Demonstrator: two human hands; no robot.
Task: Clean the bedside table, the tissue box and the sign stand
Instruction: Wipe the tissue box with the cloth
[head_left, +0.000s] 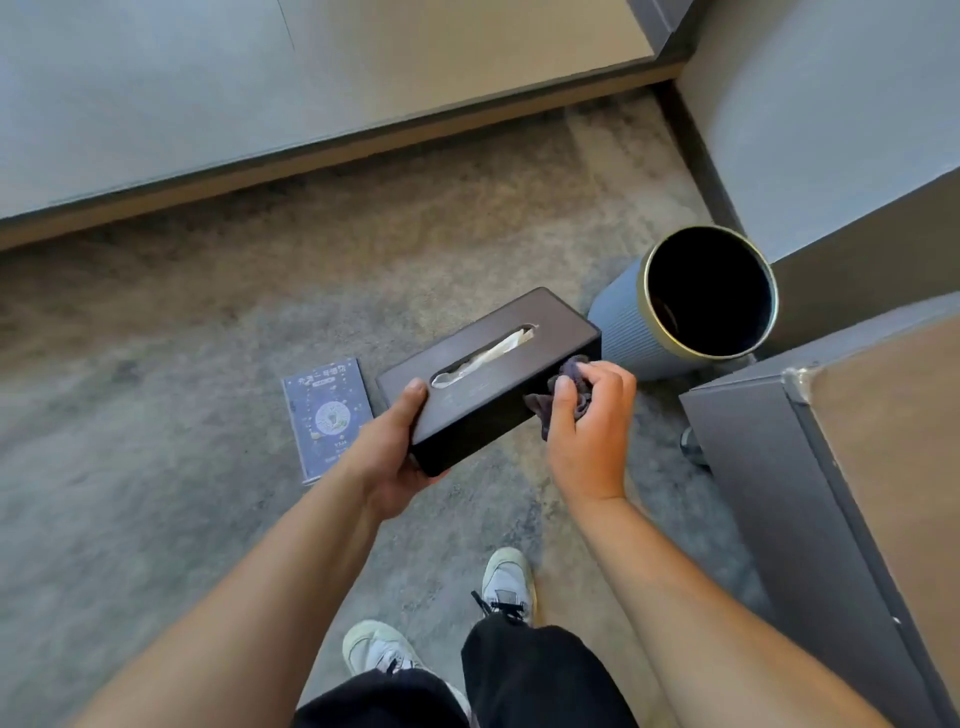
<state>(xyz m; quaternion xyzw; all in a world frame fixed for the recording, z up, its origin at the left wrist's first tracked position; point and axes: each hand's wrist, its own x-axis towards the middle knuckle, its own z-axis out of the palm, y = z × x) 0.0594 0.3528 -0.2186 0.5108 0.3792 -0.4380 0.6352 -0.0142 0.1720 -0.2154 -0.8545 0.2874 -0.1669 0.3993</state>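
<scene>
Here, tissue box (488, 374) in left hand (389, 457) fingers (415, 389) — right hand (589, 431) cloth (569, 387) alongside

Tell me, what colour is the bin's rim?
Gold, on the bin, in the head view.

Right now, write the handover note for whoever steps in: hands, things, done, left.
Left hand grips the tissue box by its near end, held above the floor.
Right hand presses a cloth against the box's side.
Sign stand lies flat on the carpet, left of the box.
Bedside table is at right, bin beside it.
Done: nothing certain.
Left: finish box, wipe sign and table.
</scene>
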